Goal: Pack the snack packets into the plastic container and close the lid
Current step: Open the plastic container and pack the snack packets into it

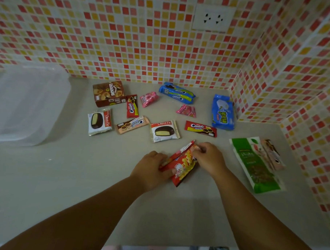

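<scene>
Mosaic tiles in red, orange & cream cover the walls behind a grey surface [63, 177], seen from above. Both hands meet near the centre: left hand [151, 170] & right hand [209, 158] each have their grip clamped on a red snack packet [181, 166] w/ yellow chips printed on it, lifted at an angle. Snack packets lie scattered beyond the hands: two Choco Pie packs [163, 130], red Cream-O packs [201, 128], blue cookie packs [223, 112], pink sweets [148, 98], a brown box [109, 93]. Green packet [255, 164] lies at right. Clear plastic container [25, 103] sits far left, well apart from the hands, against the wall.
</scene>
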